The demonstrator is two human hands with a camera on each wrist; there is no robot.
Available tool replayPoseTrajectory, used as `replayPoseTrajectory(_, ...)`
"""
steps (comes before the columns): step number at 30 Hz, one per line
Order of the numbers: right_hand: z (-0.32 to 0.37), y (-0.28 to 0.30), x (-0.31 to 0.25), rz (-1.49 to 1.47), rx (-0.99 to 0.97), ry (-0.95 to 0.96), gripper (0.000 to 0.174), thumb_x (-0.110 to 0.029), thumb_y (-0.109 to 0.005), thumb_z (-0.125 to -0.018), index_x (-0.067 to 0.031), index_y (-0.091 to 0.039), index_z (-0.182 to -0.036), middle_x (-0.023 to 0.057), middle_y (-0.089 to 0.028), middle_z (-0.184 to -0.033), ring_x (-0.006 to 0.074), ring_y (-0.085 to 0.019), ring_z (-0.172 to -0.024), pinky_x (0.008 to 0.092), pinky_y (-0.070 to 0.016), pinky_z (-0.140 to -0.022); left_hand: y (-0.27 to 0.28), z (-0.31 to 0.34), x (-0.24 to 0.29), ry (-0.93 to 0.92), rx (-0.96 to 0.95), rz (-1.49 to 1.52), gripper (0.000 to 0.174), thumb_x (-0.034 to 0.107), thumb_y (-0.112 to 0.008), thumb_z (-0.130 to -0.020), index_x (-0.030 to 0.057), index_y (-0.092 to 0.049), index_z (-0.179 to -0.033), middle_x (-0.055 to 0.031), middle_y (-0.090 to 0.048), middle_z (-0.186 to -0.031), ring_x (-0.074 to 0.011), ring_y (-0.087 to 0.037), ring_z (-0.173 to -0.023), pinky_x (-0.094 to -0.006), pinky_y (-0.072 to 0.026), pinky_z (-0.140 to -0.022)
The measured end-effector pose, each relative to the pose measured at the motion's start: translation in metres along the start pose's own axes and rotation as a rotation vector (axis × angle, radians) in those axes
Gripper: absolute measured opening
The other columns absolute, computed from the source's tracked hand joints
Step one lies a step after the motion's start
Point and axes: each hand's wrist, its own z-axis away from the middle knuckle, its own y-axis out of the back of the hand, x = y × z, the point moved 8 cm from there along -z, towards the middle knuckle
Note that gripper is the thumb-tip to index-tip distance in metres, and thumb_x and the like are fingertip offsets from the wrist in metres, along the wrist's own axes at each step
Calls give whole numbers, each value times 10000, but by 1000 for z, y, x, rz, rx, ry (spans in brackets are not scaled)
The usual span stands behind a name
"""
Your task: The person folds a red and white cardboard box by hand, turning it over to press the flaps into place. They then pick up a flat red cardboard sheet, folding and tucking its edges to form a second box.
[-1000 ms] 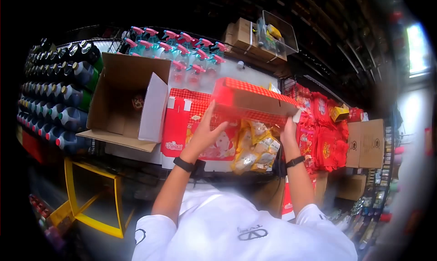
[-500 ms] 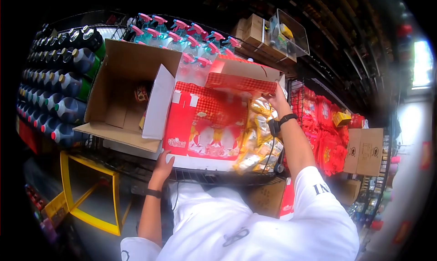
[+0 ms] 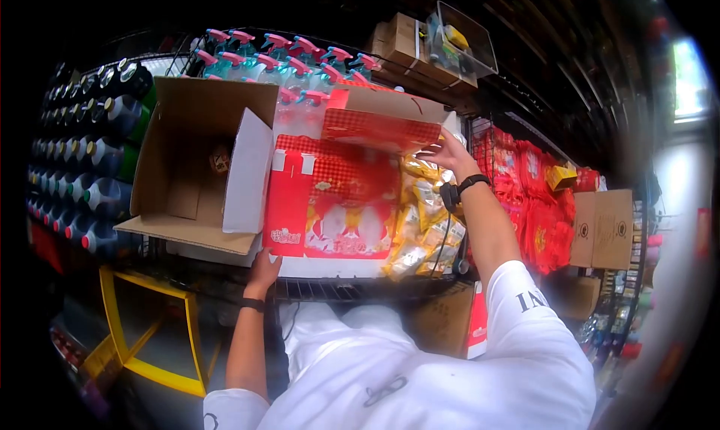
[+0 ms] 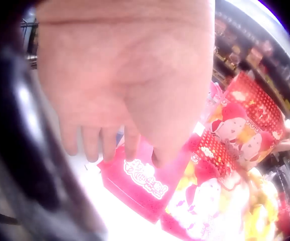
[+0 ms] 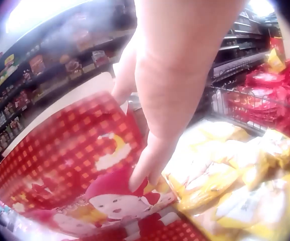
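Note:
A red checked gift box [image 3: 382,130] with an open top stands at the back of the white surface. My right hand [image 3: 452,154] grips its right end, and in the right wrist view the fingers [image 5: 147,160] lie on its printed face with the thumb side at the upper edge. Another red printed box [image 3: 349,224] lies flat in front of it. My left hand [image 3: 262,269] is by that box's near left corner. In the left wrist view its fingers [image 4: 107,143] are extended and hold nothing. Yellow-white packets [image 3: 424,231] lie below my right hand.
An open brown carton [image 3: 199,103] stands on the left, with dark jugs [image 3: 105,160] beyond it. Pink-topped spray bottles [image 3: 300,66] line the back. Red bags [image 3: 536,227] fill a wire rack on the right. A yellow frame [image 3: 161,374] stands low at left.
A second ago both hands held the checked box. My left hand has let go and dropped to the near edge; my right hand has moved the box farther back, over the flat box's far end.

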Motion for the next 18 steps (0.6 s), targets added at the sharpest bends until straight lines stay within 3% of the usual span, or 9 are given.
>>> replayPoseTrajectory(2,-3,-8,-3,15,-54,58,506,-450,-649,-1015,-85,-568,-1355,194,-577,-1348,457,-542,-1276,661,-414,-1112,-3,-1,-3,-3,-17,-10,477,302,-724,-927,20,-615,-1296,-248,-652,-1283,-416,-612,-1229,-462,-502,-1031)
replayPoseTrajectory(3,-11,-6,-2,-49,-54,37,426,-431,-610,-1046,-130,-593,-1347,147,-617,-1338,390,-558,-1285,623,-417,-1130,-4,-1,-5,-5,-23,-13,479,305,-724,-927,20,-616,-1297,-248,-651,-1288,-413,-612,-1233,-460,-501,-1033)
replayPoseTrajectory(7,-20,-12,2,-131,-62,106,436,-445,-560,-1066,-116,-590,-1350,136,-639,-1355,327,-571,-1288,580,-425,-1145,-10,0,-19,43,-63,-47,502,323,-727,-927,23,-615,-1313,-250,-648,-1303,-403,-613,-1245,-453,-500,-1041)
replayPoseTrajectory(10,-51,4,8,-161,-98,129,449,-441,-590,-1053,-87,-585,-1328,194,-604,-1294,389,-573,-1197,586,-454,-1116,-9,0,-19,21,-73,-56,516,340,-728,-926,18,-621,-1315,-244,-649,-1309,-405,-612,-1249,-447,-497,-1050)
replayPoseTrajectory(11,-53,7,10,-198,-115,145,438,-346,-611,-1038,4,-567,-1296,229,-560,-1269,406,-558,-1173,607,-441,-1120,-8,-1,-18,16,-73,-69,501,337,-722,-932,14,-629,-1305,-237,-650,-1311,-406,-613,-1247,-442,-495,-1054)
replayPoseTrajectory(14,-35,9,16,-347,-166,183,394,-220,-586,-990,86,-551,-1236,252,-534,-1285,415,-549,-1191,630,-420,-1126,1,-6,-7,5,-74,-52,503,329,-717,-939,4,-624,-1312,-246,-649,-1312,-407,-616,-1241,-443,-493,-1054)
replayPoseTrajectory(15,-17,6,20,-434,-98,143,405,-185,-522,-960,100,-523,-1249,284,-530,-1299,418,-523,-1234,596,-380,-1169,2,-12,-10,3,-60,-44,507,318,-715,-940,-4,-617,-1318,-246,-653,-1308,-402,-619,-1240,-443,-494,-1049)
replayPoseTrajectory(18,-13,46,45,-550,1,184,365,-184,-523,-962,88,-551,-1204,285,-566,-1275,413,-549,-1221,584,-431,-1117,-2,-30,-8,-1,-63,32,513,280,-710,-942,-29,-595,-1335,-251,-661,-1295,-384,-630,-1235,-441,-500,-1033)
